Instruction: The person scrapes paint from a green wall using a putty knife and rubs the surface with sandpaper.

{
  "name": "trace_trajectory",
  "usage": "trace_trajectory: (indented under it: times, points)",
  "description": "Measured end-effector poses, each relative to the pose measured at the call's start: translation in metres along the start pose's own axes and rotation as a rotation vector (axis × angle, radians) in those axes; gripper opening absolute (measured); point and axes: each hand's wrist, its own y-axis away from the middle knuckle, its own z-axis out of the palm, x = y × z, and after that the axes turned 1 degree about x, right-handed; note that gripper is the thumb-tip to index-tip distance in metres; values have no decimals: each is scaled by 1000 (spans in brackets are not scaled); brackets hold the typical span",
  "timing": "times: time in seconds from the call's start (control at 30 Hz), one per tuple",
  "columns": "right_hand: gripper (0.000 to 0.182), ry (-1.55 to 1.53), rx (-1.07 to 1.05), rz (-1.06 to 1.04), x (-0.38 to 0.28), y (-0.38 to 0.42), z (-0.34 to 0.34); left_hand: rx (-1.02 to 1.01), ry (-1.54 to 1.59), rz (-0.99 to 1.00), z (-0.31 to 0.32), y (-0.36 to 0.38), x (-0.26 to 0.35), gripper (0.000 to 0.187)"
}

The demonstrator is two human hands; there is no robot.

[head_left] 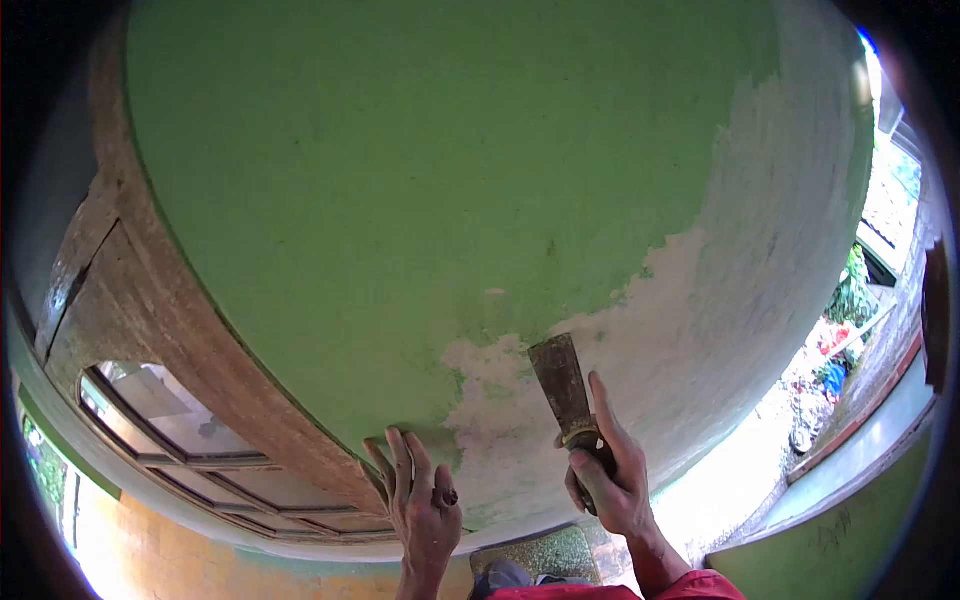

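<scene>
My right hand (612, 470) grips the handle of a metal scraper (562, 380), forefinger stretched along its blade. The blade lies flat against a green painted wall (420, 180), at the edge where green paint gives way to a bare whitish patch (730, 300). My left hand (420, 495), a ring on one finger, rests with spread fingers on the wall just left of the scraper, near the lower edge of the green.
A worn wooden window frame (170, 320) runs along the wall's left side, with glass panes (170, 410) beyond it. On the right, bright daylight shows a yard with plants (850, 295) and a low ledge (880, 420).
</scene>
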Motion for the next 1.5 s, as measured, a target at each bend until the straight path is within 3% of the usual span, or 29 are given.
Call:
trace_trajectory:
  times: [0.13, 0.2, 0.37, 0.43, 0.47, 0.53, 0.63, 0.73, 0.83, 0.87, 1.0, 1.07, 1.17, 1.3, 1.37, 1.5]
  points:
    - [72, -79, 15, 33, -13, 8, 1, 89, 236, -23, 5, 4, 16, 55]
    - [75, -105, 214, 31, -19, 9, -1, 123, 299, -26, 1, 1, 24, 53]
    - [75, -2, 263, 26, -31, 9, -4, 147, 538, 161, 3, 6, 35, 44]
    - [73, -15, 231, 62, -36, 11, -7, -276, 1125, 158, 7, 0, 42, 42]
    - [73, -48, 269, 64, -39, 15, -7, -299, 1132, 160, 12, -6, 47, 42]
    - [73, -81, 348, 57, -49, 20, -13, -627, 1351, 23, 25, -28, 62, 41]
    - [74, -95, 403, 5, -44, 21, -23, -720, 1415, 65, 25, -57, 93, 44]
    - [78, -107, 252, 106, -49, 19, -23, -771, 1650, -54, 30, -74, 114, 39]
    - [80, 81, 155, 140, -50, 7, -21, -724, 1701, 11, 30, -88, 131, 39]
    - [80, 93, 220, 21, -40, 2, -13, -642, 1843, -132, 24, -88, 146, 34]
    - [79, 156, 190, -24, -25, 8, -16, -622, 1759, -209, 44, -89, 148, 29]
    - [79, 89, 162, -1, -34, 5, -19, -329, 1602, -185, 46, -87, 155, 29]
    - [79, 58, 187, -15, -46, -6, -19, -248, 1557, -162, 28, -109, 173, 29]
    - [80, 55, 121, -7, -39, -1, -35, -229, 1558, -198, 26, -99, 181, 30]
    - [79, 58, 12, 66, -43, 5, -40, -317, 1601, -328, 26, -91, 180, 30]
    - [80, 34, -29, 163, -52, 2, -50, -314, 1662, -362, 26, -90, 183, 32]
